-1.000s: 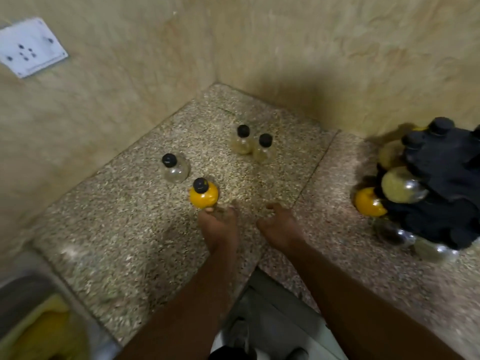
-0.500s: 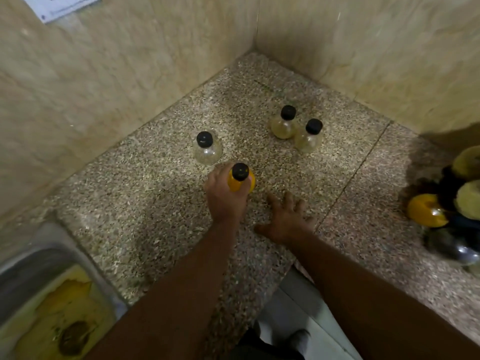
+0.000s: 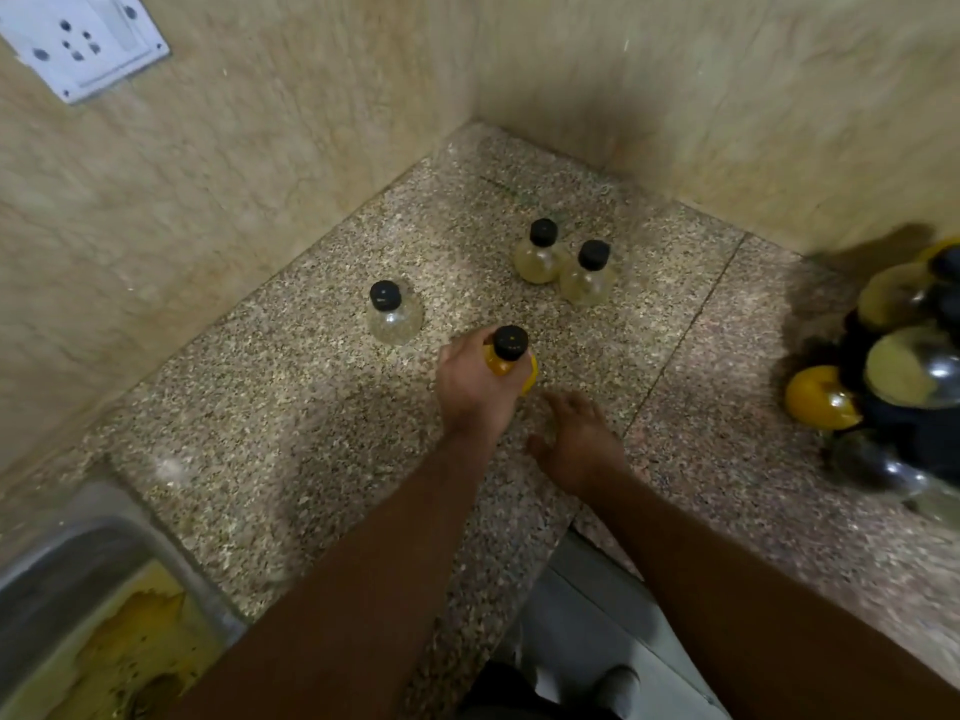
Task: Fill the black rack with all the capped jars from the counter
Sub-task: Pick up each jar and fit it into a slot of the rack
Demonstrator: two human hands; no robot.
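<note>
My left hand (image 3: 470, 384) is wrapped around a round yellow jar with a black cap (image 3: 511, 356) in the middle of the speckled stone counter (image 3: 291, 407). My right hand (image 3: 579, 439) rests flat on the counter just right of it, fingers spread and empty. A clear capped jar (image 3: 392, 314) stands to the left, and two pale yellowish capped jars (image 3: 540, 252) (image 3: 589, 275) stand side by side further back. At the right edge the black rack (image 3: 914, 433) holds several jars lying on their sides, one of them yellow (image 3: 818, 397).
Beige tiled walls meet in a corner behind the jars, with a white socket plate (image 3: 78, 41) on the left wall. A steel sink (image 3: 62, 605) with yellow residue lies at the lower left. The counter's front edge runs under my forearms.
My left hand reached forward and closed around the yellow jar. My right hand flattened onto the counter beside it. The camera view shifted.
</note>
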